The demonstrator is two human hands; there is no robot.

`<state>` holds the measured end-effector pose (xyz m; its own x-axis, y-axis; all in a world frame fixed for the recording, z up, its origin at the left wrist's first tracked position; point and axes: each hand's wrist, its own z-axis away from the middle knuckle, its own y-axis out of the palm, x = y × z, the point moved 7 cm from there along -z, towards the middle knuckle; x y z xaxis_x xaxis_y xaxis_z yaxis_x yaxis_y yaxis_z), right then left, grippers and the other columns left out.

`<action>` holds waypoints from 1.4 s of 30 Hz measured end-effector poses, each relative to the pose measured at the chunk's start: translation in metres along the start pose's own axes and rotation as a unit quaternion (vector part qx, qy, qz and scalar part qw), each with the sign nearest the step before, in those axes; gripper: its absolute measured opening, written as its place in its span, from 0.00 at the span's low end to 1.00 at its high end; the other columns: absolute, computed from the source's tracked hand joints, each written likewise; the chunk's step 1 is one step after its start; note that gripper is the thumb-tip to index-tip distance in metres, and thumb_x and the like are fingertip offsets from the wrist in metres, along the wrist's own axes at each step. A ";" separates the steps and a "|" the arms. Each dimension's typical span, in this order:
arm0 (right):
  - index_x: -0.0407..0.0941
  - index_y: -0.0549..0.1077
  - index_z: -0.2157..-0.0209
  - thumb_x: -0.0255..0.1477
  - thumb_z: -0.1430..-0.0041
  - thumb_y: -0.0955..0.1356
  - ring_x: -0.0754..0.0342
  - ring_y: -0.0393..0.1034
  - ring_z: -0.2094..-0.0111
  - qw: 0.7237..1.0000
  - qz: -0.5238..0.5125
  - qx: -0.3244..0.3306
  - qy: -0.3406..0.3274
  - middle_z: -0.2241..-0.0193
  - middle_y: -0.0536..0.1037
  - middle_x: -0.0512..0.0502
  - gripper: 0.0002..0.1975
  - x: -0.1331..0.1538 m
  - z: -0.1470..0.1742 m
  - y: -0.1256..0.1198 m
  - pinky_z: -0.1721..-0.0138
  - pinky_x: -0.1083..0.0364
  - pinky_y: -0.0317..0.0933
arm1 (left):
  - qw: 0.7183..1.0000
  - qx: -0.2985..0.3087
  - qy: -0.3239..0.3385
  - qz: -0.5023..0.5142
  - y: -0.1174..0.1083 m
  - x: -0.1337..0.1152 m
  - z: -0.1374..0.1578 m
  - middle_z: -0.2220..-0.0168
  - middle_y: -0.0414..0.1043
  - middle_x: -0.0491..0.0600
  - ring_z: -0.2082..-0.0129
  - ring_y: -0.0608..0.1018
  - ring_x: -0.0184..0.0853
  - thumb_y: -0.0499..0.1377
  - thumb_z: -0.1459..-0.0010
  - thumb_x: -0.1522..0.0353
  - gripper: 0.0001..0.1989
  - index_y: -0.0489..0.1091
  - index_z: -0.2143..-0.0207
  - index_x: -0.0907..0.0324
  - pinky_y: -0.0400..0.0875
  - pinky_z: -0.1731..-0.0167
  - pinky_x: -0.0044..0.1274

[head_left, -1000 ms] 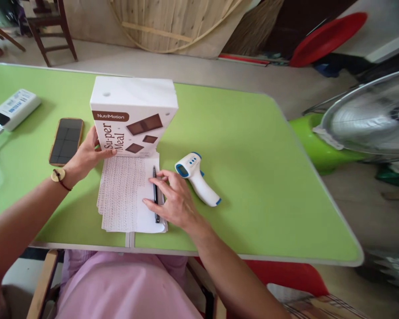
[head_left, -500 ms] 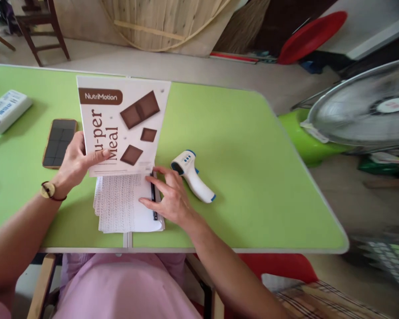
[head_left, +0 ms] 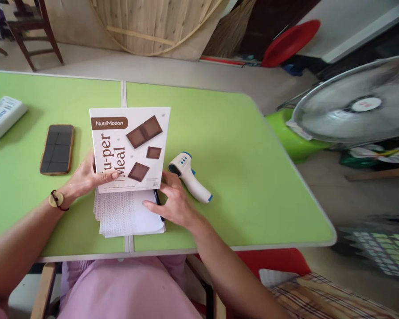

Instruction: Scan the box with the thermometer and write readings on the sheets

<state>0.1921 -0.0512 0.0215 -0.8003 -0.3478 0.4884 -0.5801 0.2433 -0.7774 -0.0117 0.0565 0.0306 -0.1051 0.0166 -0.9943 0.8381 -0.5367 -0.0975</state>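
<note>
My left hand [head_left: 83, 177] holds a white NutriMotion box [head_left: 142, 170] with chocolate pieces printed on its front. The thumb lies across that front, while the other fingers go behind its left edge. The box stands tilted over a stack of handwritten paper sheets [head_left: 119, 217] and covers their upper part. My right hand [head_left: 174, 199] is at the lower right corner of the box, thumb apart over the paper, fingertips partly hidden. Beneath this hand a black pen [head_left: 157, 198] lies along the sheets' right side, mostly covered. Just right of the fingers is a white-and-blue infrared thermometer [head_left: 190, 177].
A phone [head_left: 57, 149] in an orange-brown case and a white device [head_left: 5, 116] lie left on the green table [head_left: 236, 146]. A large fan [head_left: 355, 102] stands beyond the right edge. A metal seam [head_left: 123, 94] crosses the tabletop.
The box has come down and slightly right, lower over the sheets. My left hand moved down with it. My right hand shifted a little right, its fingers now at the box's corner.
</note>
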 end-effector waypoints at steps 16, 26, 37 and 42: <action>0.36 0.61 0.39 0.43 0.47 0.70 0.29 0.64 0.45 0.894 0.187 0.052 0.403 0.46 0.69 0.24 0.39 -0.081 0.014 -0.058 0.51 0.35 0.65 | 0.999 0.054 -0.005 0.002 0.005 -0.003 -0.003 0.48 0.75 0.59 0.51 0.78 0.51 0.71 0.49 0.59 0.32 0.67 0.45 0.62 0.77 0.52 0.41; 0.34 0.64 0.39 0.41 0.49 0.66 0.40 0.73 0.59 0.899 0.107 -0.081 0.418 0.54 0.76 0.30 0.38 -0.061 0.030 -0.072 0.60 0.44 0.68 | 0.999 0.040 0.001 -0.014 0.004 -0.006 -0.002 0.48 0.75 0.59 0.50 0.78 0.51 0.71 0.50 0.58 0.33 0.66 0.45 0.62 0.76 0.52 0.41; 0.44 0.72 0.56 0.43 0.44 0.65 0.46 0.71 0.67 0.910 -0.098 -0.278 0.293 0.69 0.74 0.43 0.20 -0.039 0.041 -0.078 0.64 0.45 0.69 | 0.999 0.041 0.008 -0.013 0.006 -0.008 -0.001 0.51 0.76 0.57 0.52 0.78 0.49 0.71 0.49 0.59 0.29 0.67 0.49 0.60 0.77 0.54 0.38; 0.51 0.67 0.51 0.38 0.48 0.68 0.53 0.66 0.71 0.879 -0.300 -0.325 0.177 0.70 0.67 0.50 0.21 0.004 0.023 -0.089 0.68 0.50 0.67 | 0.999 0.043 0.015 -0.021 0.004 -0.006 -0.001 0.48 0.74 0.60 0.51 0.78 0.50 0.71 0.50 0.58 0.31 0.66 0.47 0.61 0.76 0.53 0.40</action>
<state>0.2444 -0.0948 0.0835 -0.2499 -0.3145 0.9158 -0.7858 0.6185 -0.0020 -0.0066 0.0552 0.0362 -0.1213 0.0659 -0.9904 0.7844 -0.6051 -0.1363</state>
